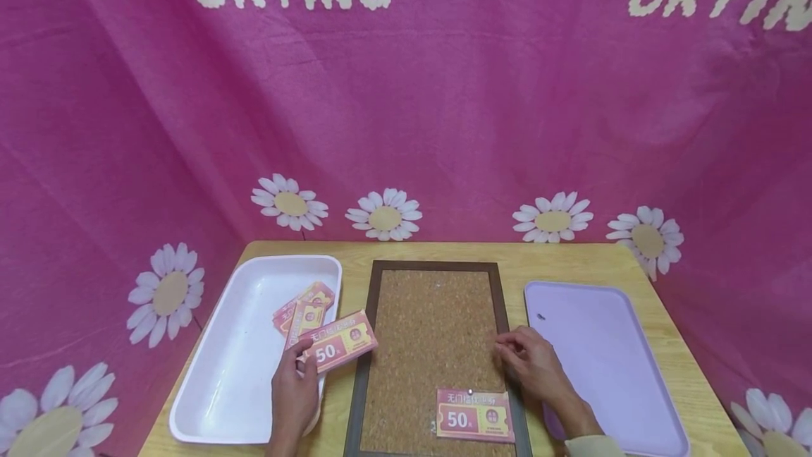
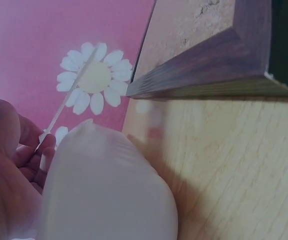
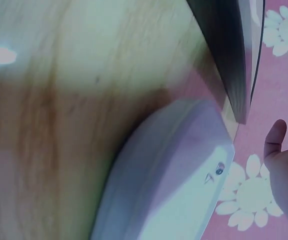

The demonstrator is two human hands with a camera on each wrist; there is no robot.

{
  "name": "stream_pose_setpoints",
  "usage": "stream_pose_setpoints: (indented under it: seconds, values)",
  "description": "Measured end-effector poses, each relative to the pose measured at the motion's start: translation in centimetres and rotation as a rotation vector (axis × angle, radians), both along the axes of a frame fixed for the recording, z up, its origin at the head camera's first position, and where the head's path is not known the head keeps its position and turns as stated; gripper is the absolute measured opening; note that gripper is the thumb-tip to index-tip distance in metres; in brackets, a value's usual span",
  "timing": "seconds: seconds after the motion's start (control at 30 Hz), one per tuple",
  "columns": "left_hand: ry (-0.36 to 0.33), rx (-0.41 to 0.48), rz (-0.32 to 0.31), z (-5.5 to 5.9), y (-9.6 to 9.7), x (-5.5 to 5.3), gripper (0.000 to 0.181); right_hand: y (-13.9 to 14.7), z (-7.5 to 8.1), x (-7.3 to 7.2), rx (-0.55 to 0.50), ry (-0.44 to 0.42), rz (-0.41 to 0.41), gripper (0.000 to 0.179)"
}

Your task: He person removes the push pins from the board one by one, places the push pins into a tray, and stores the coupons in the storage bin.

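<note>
My left hand pinches a pink-and-yellow coupon printed with "50", above the right rim of the white tray. The left wrist view shows that coupon edge-on between thumb and fingers. A framed corkboard lies in the middle of the table. Near its lower right corner is another coupon, with a small pin head at its top edge. My right hand is at the board's right frame edge, fingers loosely bent. The right wrist view shows its thumb apart from the nearest finger; the other fingertips are cut off.
Several more coupons overlap inside the white tray. To the right of the board lies a purple tray with a small dark-and-shiny item, probably pins, near its upper left. A pink flowered curtain hangs behind the wooden table.
</note>
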State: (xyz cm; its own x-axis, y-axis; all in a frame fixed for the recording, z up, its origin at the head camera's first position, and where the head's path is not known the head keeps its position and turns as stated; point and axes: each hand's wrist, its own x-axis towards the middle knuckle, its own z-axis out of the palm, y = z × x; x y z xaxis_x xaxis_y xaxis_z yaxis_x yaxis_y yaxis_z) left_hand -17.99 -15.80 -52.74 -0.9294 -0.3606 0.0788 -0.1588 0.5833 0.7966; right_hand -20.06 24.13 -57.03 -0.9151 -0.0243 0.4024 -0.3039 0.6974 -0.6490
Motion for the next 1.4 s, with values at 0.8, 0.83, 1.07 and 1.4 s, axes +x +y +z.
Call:
stream_pose_setpoints:
  seconds: [0.8,0.83,1.07,1.4]
  values:
    - [0.158,-0.012,0.201,-0.3,-2.0,0.2,0.032,3.6,-1.7,0.8,-0.004,0.093,-0.101,0.016]
    - [0.165,-0.019,0.206,-0.4,-2.1,0.2,0.031,3.8,-1.7,0.8,0.004,0.101,-0.106,0.016]
    - [0.169,-0.043,0.235,-0.7,-2.9,0.5,0.031,4.9,-1.8,1.4,0.061,0.107,-0.142,0.014]
    - [0.127,-0.046,0.251,-0.4,-3.4,0.4,0.035,6.4,-1.8,1.9,0.071,0.115,-0.213,0.014]
